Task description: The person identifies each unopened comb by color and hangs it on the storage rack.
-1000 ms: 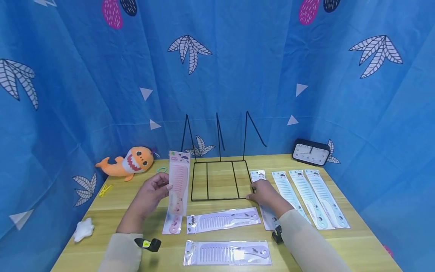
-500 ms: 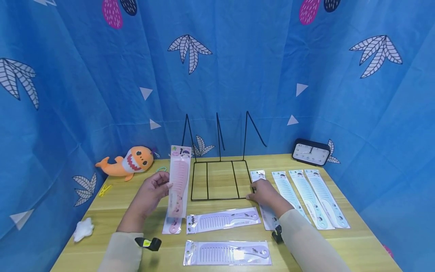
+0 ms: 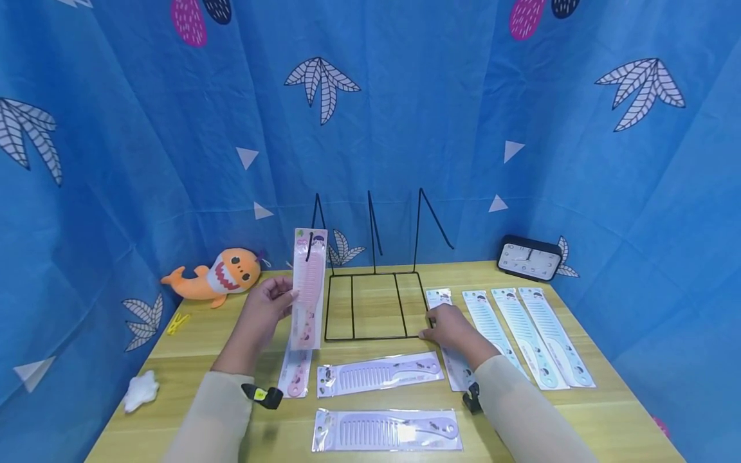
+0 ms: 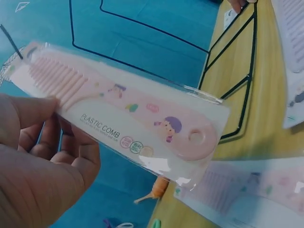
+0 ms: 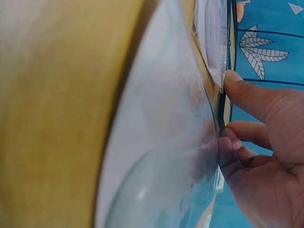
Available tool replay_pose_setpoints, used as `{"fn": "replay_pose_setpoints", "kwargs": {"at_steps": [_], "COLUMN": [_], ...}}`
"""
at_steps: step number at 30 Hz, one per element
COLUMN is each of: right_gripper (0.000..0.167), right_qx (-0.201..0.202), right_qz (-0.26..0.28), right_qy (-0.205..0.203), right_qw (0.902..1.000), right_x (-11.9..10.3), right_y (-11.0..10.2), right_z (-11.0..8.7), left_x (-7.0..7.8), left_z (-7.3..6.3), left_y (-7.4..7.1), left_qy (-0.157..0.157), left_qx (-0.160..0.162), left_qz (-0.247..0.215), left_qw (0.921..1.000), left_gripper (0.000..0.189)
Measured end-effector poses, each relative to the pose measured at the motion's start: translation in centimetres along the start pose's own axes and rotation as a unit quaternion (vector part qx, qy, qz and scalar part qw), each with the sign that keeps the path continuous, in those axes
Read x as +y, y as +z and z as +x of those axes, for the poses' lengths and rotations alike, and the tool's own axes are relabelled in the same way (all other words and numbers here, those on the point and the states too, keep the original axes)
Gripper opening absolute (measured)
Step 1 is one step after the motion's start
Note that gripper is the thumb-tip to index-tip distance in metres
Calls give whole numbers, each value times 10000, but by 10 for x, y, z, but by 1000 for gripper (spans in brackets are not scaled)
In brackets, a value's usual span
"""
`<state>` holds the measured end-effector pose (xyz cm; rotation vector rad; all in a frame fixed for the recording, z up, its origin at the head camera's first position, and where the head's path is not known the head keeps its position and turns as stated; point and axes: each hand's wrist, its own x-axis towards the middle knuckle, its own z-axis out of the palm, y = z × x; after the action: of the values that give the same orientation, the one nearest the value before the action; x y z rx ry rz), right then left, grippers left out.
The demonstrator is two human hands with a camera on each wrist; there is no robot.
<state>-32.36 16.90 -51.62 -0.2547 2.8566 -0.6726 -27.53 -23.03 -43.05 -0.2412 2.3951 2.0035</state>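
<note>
My left hand (image 3: 265,312) pinches a packaged pink plastic comb (image 3: 307,302) by its left edge and holds it upright, off the table. A prong of the black wire rack (image 3: 376,338) shows in front of the package's top, apparently through its hole. The left wrist view shows my thumb (image 4: 38,111) on the clear wrapper, fingers behind. At the rack's front right base corner, my right hand (image 3: 451,326) pinches the wire; a packaged comb (image 3: 457,373) lies partly beneath that hand. Another packaged pink comb (image 3: 297,373) lies on the table, partly hidden behind the held one.
Two packaged purple combs (image 3: 382,374) lie crosswise in front of the rack. Several packaged blue combs (image 3: 523,341) lie to the right. A black clock (image 3: 529,258), an orange shark toy (image 3: 228,276), a yellow clip (image 3: 177,323) and a white lump (image 3: 141,391) stand around the table.
My left hand has raised the pink comb and moved it slightly rightward and away; the prong's tip now shows farther out in front of the package. My right hand stays on the rack.
</note>
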Motion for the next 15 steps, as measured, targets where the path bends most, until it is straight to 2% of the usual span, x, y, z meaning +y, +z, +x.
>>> {"fn": "replay_pose_setpoints", "kwargs": {"at_steps": [11,15], "right_gripper": [56,57], "right_qx": [-67,-71], "right_qz": [41,102], "right_qy": [80,145], "right_qw": [9999,9998], "right_x": [3,2], "right_y": [1,0], "right_z": [1,3], "left_x": [18,24], "left_z": [42,53], "left_y": [11,12], "left_qy": [-331,-358], "left_qx": [93,150], "left_qz": [-203,-269], "left_qw": [9992,9989], "left_gripper": [26,28]}}
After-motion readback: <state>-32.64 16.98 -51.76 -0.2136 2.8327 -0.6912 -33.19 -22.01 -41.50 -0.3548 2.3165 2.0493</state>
